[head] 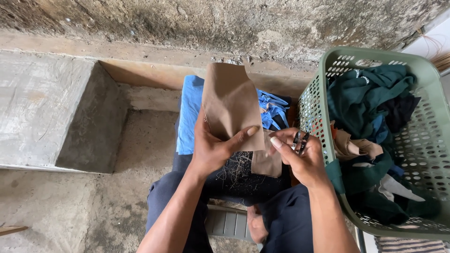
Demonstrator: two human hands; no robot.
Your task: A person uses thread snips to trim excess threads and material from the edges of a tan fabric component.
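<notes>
My left hand [213, 145] holds a piece of tan-brown cloth [232, 105] upright, thumb pressed across its lower edge. My right hand [300, 157] grips a small pair of dark scissors [300, 140] just right of the cloth, its fingertips close to the cloth's bottom corner. A second tan piece [266, 161] hangs below between the two hands. Loose thread clippings [239, 171] lie on the dark fabric over my lap.
A green perforated laundry basket [424, 79] at my right is full of dark green, black and tan garments. Blue cloth [190, 117] lies ahead of my knees. A concrete step [51, 103] stands at left, a rough wall behind, a grey stool [227, 222] beneath me.
</notes>
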